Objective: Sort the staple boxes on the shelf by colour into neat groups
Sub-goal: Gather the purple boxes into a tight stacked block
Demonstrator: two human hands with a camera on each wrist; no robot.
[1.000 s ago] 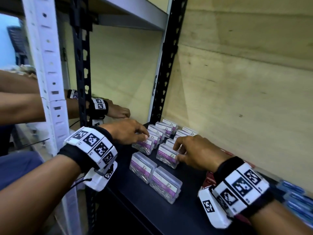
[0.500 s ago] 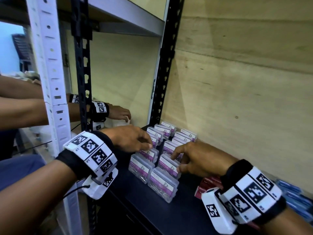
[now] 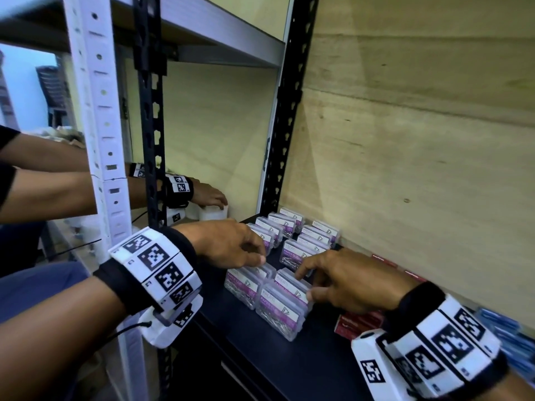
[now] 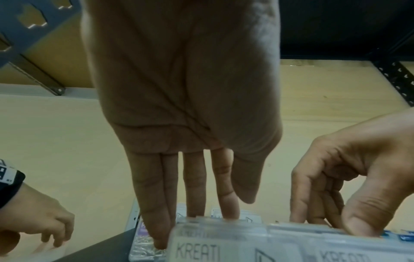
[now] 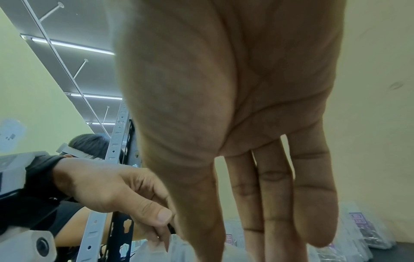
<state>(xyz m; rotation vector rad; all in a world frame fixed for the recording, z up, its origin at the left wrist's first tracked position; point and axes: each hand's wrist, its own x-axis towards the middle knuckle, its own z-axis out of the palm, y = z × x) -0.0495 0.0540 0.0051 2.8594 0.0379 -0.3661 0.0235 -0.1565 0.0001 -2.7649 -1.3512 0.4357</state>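
Observation:
Clear staple boxes with purple labels (image 3: 292, 224) stand in two rows on the black shelf (image 3: 289, 369). My left hand (image 3: 257, 263) reaches over the left row with straight fingers, which touch the back of one box (image 4: 197, 219); the thumb hangs free. My right hand (image 3: 305, 285) pinches a purple box (image 3: 289, 286) in the right row, with fingers behind it and thumb in front, as the left wrist view shows (image 4: 325, 223). Both boxes sit right behind the front pair (image 3: 279, 316). Red boxes (image 3: 359, 322) and blue boxes (image 3: 503, 337) lie to the right.
A plywood wall (image 3: 405, 140) backs the shelf. A black upright (image 3: 150, 140) and a white upright (image 3: 101, 140) stand at the left. Beyond them another person's hand (image 3: 208, 195) rests on white containers (image 3: 212, 214). A metal shelf (image 3: 220, 39) runs overhead.
Each hand has slid a purple box forward, closing the gap to the front pair. The view has moved closer to the shelf.

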